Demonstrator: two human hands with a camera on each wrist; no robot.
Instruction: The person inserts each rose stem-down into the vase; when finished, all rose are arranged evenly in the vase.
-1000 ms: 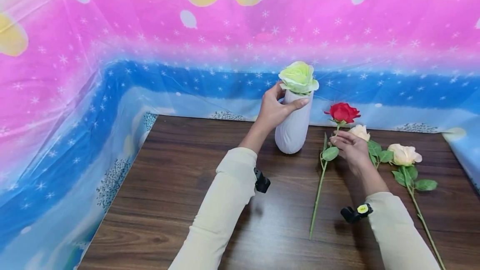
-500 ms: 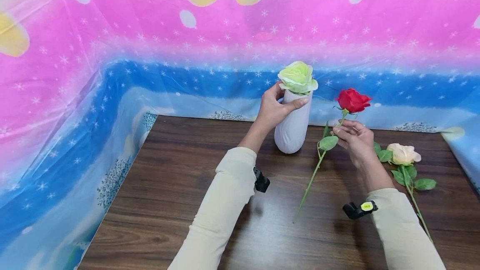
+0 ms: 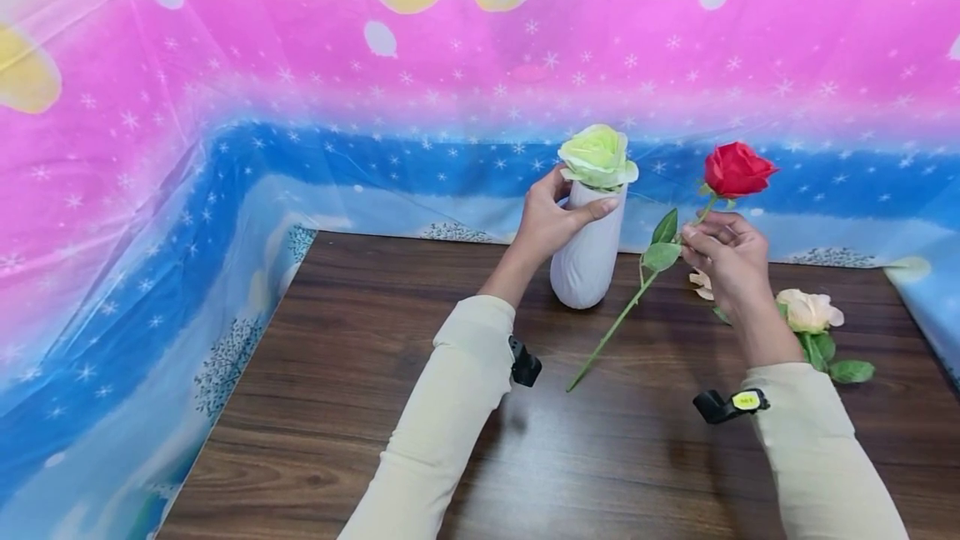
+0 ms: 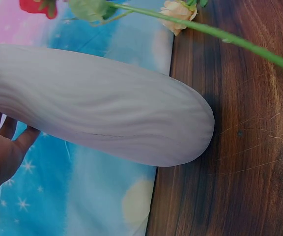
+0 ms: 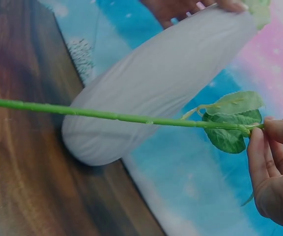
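Observation:
A white vase (image 3: 588, 252) with a rippled surface stands near the table's back edge, a pale green flower (image 3: 597, 155) in its mouth. My left hand (image 3: 553, 215) grips the vase near the rim, thumb across the front. To the right of it, my right hand (image 3: 727, 252) pinches the stem of a red rose (image 3: 738, 169) just below the bloom. The rose tilts, its bare stem (image 5: 127, 118) slanting down to the left over the table, apart from the vase. In the right wrist view, thumb and fingertips meet on the stem beside two green leaves (image 5: 230, 129).
A cream rose (image 3: 810, 309) lies on the dark wooden table (image 3: 337, 407) at the right, its stem hidden by my right arm. Another cream rose (image 3: 701, 284) is mostly hidden behind my right hand. A patterned cloth (image 3: 420, 90) hangs behind the table.
My right hand has lifted the red rose up and to the right, and its stem end has swung up and left. My left hand and the vase have stayed in place.

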